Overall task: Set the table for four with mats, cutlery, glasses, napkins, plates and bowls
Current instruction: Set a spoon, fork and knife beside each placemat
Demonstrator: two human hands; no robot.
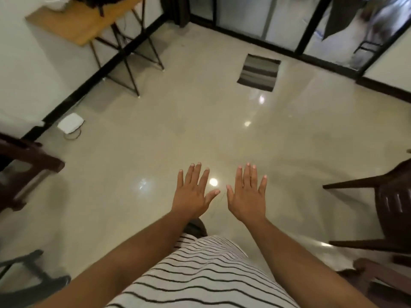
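Observation:
My left hand (193, 191) and my right hand (247, 194) are stretched out side by side above a shiny beige floor, backs up, fingers straight and spread. Neither holds anything. No mats, cutlery, glasses, napkins, plates or bowls show in this view. A wooden folding table (84, 21) on black legs stands at the far left against the wall, with dark items on its top that are cut off by the frame edge.
A dark brown chair (391, 207) stands at the right and another dark piece of furniture (26, 165) at the left. A striped grey floor mat (259, 72) lies near the glass doors. A small white box (70, 126) with a cable sits by the left wall.

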